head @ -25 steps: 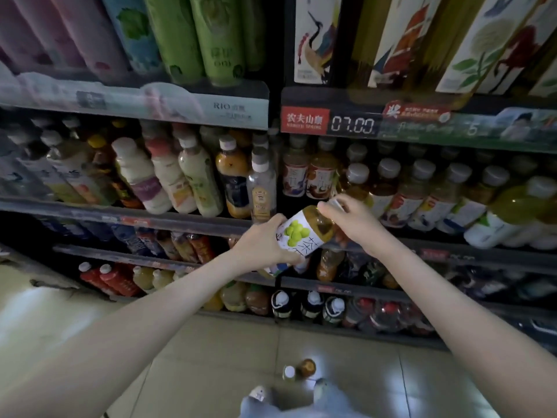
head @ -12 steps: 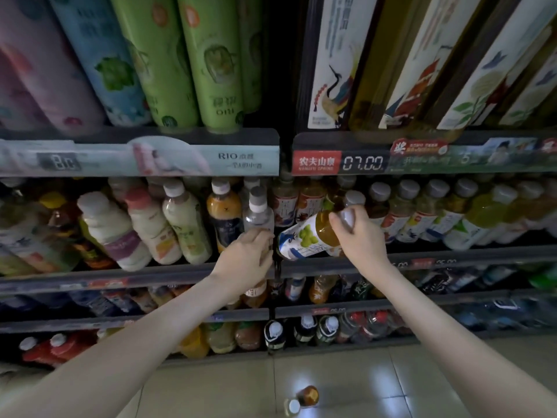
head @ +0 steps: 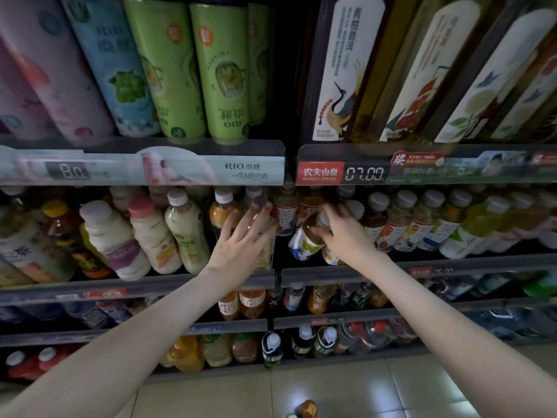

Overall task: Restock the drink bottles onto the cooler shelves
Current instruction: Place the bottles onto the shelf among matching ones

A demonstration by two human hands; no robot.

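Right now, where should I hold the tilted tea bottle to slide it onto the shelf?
Probably by the neck, coming from the front right, as the right hand does. The tea bottle leans with its cap up and right and its base down-left near the shelf lip, so the wide labelled end stays free to go in first.

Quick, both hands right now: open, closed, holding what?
Left hand: open, fingers straight against a grey-capped bottle.
Right hand: holding the tilted tea bottle.

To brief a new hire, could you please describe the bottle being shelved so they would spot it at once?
Find the red tag beside the 07.00 display. Just below it, the right hand holds a bottle by its neck. Unlike its neighbours, it is hand-held and tilted.
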